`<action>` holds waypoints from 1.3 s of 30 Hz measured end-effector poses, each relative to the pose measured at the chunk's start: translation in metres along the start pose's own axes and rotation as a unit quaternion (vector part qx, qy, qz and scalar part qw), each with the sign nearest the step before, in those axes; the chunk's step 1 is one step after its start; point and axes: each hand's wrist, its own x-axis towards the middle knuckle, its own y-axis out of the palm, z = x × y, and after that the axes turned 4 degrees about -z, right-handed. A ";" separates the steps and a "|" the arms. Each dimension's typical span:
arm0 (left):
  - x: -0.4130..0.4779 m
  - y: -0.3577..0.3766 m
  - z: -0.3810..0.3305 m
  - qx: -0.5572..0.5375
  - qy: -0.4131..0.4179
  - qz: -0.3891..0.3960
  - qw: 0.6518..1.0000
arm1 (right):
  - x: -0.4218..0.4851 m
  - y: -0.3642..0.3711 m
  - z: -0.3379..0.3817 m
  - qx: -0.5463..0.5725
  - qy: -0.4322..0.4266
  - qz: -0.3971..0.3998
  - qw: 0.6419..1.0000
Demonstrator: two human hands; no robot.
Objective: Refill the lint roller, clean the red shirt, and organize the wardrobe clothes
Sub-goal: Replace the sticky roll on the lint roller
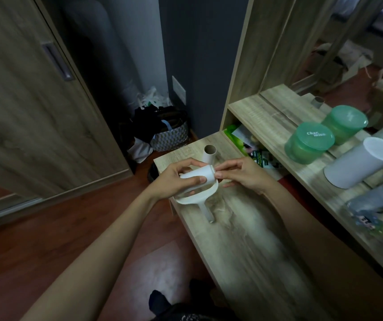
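Observation:
A white lint roller (pixel 199 198) lies above the wooden desk (pixel 244 239), its curved guard and clear handle pointing toward me. My left hand (pixel 174 179) grips the white refill roll (pixel 197 174) seated on the roller. My right hand (pixel 241 173) pinches the right end of that roll with thumb and fingers. An empty cardboard core (pixel 209 154) stands upright on the desk just behind the hands. No red shirt is in view.
A wardrobe sliding door (pixel 35 112) stands at left, with bags and dark clothes (pixel 160 130) piled on the floor beside it. On the shelf at right sit a green tub (pixel 308 142), a white canister (pixel 359 165) and bottles before a mirror (pixel 348 42).

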 end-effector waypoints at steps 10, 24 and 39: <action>-0.001 0.001 0.007 0.024 0.011 -0.022 0.999 | -0.005 0.018 0.011 -0.118 -0.051 -0.075 0.989; 0.001 0.006 0.009 0.021 0.043 0.013 0.999 | -0.008 0.016 0.013 -0.169 -0.059 -0.100 0.979; 0.004 0.013 0.016 0.018 0.026 -0.002 1.000 | -0.007 0.013 0.012 -0.165 -0.034 -0.104 0.980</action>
